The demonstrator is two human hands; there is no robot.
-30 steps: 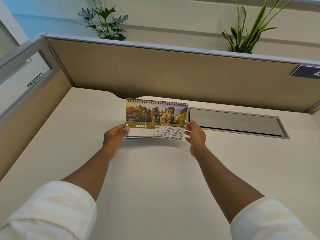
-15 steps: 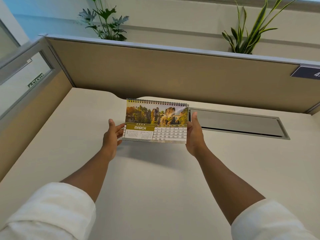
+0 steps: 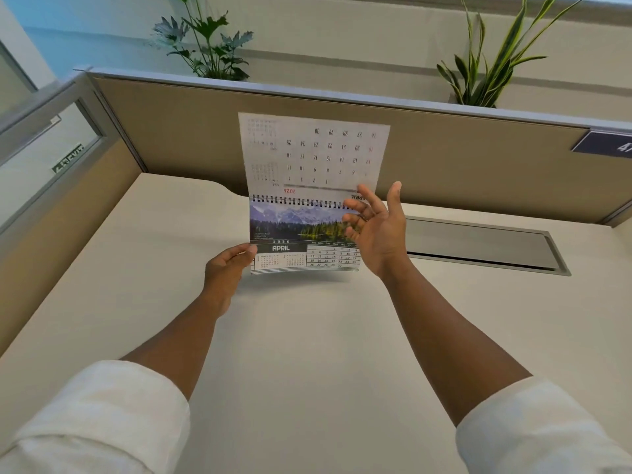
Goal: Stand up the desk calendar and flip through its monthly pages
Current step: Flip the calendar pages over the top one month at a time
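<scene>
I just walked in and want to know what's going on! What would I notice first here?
A white calendar page sticking straight up in the middle, its numbers upside down, above a spiral-bound desk calendar showing April with a mountain lake photo. The left hand pinches its lower left corner, and the open right hand touches the page by the black rings. Two green leafy plants peek over the beige divider behind.

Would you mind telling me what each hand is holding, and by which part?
The left hand pinches the desk calendar at its lower left corner. The right hand is open, gripping nothing; its fingers rest by the spiral binding.
</scene>
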